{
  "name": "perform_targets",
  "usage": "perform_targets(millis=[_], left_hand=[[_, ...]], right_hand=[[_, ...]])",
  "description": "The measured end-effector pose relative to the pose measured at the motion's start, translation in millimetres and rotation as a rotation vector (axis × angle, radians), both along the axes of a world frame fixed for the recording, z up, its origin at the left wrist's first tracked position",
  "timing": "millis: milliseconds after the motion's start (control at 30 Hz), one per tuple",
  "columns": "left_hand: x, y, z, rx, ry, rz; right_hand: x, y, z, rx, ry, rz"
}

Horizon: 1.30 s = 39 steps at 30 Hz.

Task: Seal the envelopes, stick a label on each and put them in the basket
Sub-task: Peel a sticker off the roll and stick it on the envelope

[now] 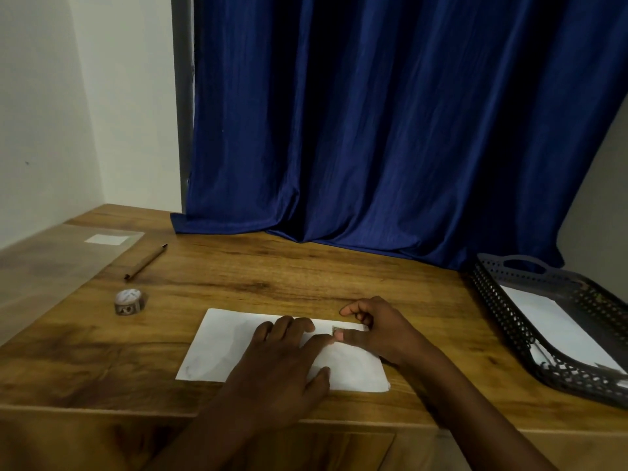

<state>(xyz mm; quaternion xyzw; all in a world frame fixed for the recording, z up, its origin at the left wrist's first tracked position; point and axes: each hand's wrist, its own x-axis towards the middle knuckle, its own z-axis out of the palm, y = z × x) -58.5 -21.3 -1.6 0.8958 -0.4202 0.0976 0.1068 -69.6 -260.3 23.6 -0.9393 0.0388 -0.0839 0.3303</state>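
A white envelope (238,348) lies flat on the wooden desk (306,277), near the front edge. The left hand (282,355) is laid flat on the envelope, with its fingers spread and straight. The right hand (377,331) is placed on the far right part of the envelope. Its thumb is pressed on a small grey piece, maybe a label (336,331), near the top edge. The other fingers of that hand are curled loosely, and nothing is held in them.

A dark basket (503,300) with holes in its walls is seen at the right of the desk, well apart from the hands. White paper (543,317) lies inside it. A small roll of tape (130,301) stands on the left of the desk. A pen (145,262) lies behind the roll. A clear sheet (68,260) with one white sticker (107,239) is spread at the far left. A blue curtain (390,124) hangs behind the desk.
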Motion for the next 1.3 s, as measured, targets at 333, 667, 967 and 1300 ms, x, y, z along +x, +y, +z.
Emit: perform_targets(millis=[333, 667, 967, 1300], left_hand=[[-1.6, -0.7, -0.4, -0.085, -0.009, 0.043], [-6.1, 3.2, 1.8, -0.163, -0.002, -0.023], [-5.7, 0.4, 5.4, -0.168, -0.036, 0.058], [-0.4, -1.7, -2.1, -0.253, -0.034, 0.108]], right_hand=[[-1.1, -0.3, 3.0, -0.055, 0.036, 0.041], [12.0, 15.6, 37.3, 0.001, 0.224, 0.174], [4.0, 1.3, 62.0, 0.018, 0.473, 0.275], [-56.8, -44.4, 75.1, 0.276, 0.062, -0.043]])
